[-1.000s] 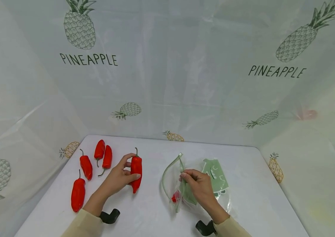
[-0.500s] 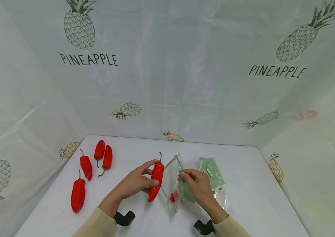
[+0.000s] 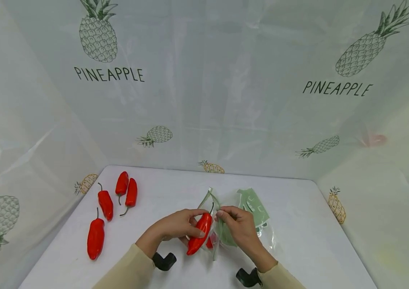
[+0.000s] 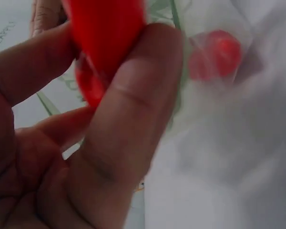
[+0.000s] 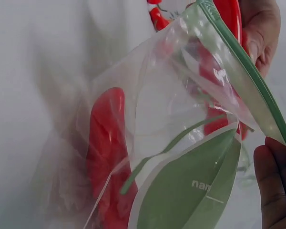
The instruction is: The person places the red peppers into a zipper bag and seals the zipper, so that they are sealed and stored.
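My left hand (image 3: 180,226) holds a red chili pepper (image 3: 201,233) between thumb and fingers, its stem pointing up and away. It is at the mouth of a clear zip bag (image 3: 258,208) with a green print and green zip edge. The bag's zip edge is pinched by my right hand (image 3: 243,229), which keeps the mouth spread. Inside the bag lies another red pepper (image 5: 107,148), seen through the plastic in the right wrist view. In the left wrist view the held pepper (image 4: 105,33) fills the top, blurred.
Several red peppers lie at the left of the white table (image 3: 298,241); the nearest pepper (image 3: 96,239) is close to its left edge. A pineapple-print sheet (image 3: 204,100) hangs behind and around. A black wrist mount (image 3: 164,261) sits below each hand.
My left hand has carried the pepper rightward from the middle of the table to the bag's mouth, the pepper tilting on the way. The right hand and bag have shifted slightly left.
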Available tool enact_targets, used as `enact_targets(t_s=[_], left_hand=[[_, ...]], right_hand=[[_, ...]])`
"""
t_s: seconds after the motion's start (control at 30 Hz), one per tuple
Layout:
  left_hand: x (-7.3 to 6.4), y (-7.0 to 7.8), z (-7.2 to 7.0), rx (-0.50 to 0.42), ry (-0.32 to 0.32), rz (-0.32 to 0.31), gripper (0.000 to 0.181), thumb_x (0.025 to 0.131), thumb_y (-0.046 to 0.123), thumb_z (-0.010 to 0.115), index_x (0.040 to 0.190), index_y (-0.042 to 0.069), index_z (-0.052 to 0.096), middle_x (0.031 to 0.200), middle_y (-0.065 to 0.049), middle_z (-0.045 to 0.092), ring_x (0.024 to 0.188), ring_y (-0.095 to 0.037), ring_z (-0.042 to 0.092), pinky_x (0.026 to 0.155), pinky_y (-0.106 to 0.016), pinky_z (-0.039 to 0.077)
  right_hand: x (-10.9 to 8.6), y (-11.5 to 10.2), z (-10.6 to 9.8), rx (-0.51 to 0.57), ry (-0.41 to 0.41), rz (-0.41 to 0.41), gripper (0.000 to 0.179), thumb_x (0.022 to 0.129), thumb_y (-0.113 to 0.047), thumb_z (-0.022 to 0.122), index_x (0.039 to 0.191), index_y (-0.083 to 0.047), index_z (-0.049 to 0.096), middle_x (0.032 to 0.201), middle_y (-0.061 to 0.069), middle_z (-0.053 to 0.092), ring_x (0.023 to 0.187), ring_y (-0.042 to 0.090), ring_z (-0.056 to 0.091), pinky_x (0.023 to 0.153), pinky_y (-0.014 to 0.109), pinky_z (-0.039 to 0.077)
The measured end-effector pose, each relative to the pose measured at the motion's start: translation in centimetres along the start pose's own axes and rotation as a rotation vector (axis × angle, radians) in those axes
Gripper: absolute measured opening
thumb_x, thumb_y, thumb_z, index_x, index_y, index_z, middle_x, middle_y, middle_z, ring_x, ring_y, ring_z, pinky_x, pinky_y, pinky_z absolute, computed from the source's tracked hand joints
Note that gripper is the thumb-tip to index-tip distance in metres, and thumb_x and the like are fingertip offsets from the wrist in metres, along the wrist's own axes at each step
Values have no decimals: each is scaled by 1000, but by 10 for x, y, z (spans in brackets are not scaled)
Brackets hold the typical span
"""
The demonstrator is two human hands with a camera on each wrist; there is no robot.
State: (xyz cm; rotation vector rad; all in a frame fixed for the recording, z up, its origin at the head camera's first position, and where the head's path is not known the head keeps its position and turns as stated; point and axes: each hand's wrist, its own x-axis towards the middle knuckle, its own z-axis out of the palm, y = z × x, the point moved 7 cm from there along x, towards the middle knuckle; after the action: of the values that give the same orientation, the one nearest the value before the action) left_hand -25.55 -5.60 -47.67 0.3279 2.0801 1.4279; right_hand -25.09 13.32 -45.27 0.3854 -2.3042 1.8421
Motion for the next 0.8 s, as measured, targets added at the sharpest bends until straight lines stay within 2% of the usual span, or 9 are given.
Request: enact_targets(t_s=[0.13, 0.27, 0.47, 0.6, 0.7, 0.8], left_hand=[[3, 1, 3, 20, -49, -64, 65, 90, 10, 80, 151, 13, 58, 99, -14, 69, 73, -24, 72, 57, -36, 64], [7, 7, 2, 16, -20, -67, 68, 90, 12, 81, 152, 9, 55, 99, -14, 68, 72, -24, 73, 57, -37, 64], [11, 14, -3, -51, 67, -38, 73, 91, 13, 81, 156, 7, 48, 101, -15, 69, 79, -26, 75, 61, -40, 65], [12, 20, -6, -96, 140, 4, 78, 91, 9, 78, 160, 7, 42, 103, -16, 69, 81, -24, 75, 62, -42, 66], [14, 23, -6, -91, 228, 50, 80, 90, 6, 77, 161, 6, 40, 101, -15, 69, 78, -21, 73, 61, -40, 65], [19, 24, -4, -51, 335, 93, 76, 89, 8, 76, 158, 9, 45, 101, -14, 72, 72, -17, 71, 59, -36, 64]], right_hand=[[-1, -4, 4, -13, 1, -6, 6, 93, -8, 79, 97, -8, 83, 85, 6, 79, 77, 8, 69, 72, 21, 59], [-4, -6, 8, -20, -12, 7, 5, 92, -10, 80, 97, -11, 83, 87, 4, 80, 77, 6, 67, 69, 20, 57], [-6, -8, 12, -11, -33, -4, 5, 92, -10, 80, 97, -11, 83, 86, 4, 79, 75, 7, 64, 66, 20, 55], [-7, -10, 12, -4, -31, -7, 5, 92, -10, 81, 97, -10, 83, 86, 5, 79, 74, 6, 63, 64, 20, 54], [-7, -11, 14, 6, -35, -2, 6, 93, -10, 80, 98, -9, 83, 89, 6, 80, 76, 5, 65, 65, 20, 54], [-8, -13, 16, 21, -42, -11, 7, 93, -10, 79, 99, -8, 83, 93, 8, 80, 79, 5, 67, 68, 20, 55]])
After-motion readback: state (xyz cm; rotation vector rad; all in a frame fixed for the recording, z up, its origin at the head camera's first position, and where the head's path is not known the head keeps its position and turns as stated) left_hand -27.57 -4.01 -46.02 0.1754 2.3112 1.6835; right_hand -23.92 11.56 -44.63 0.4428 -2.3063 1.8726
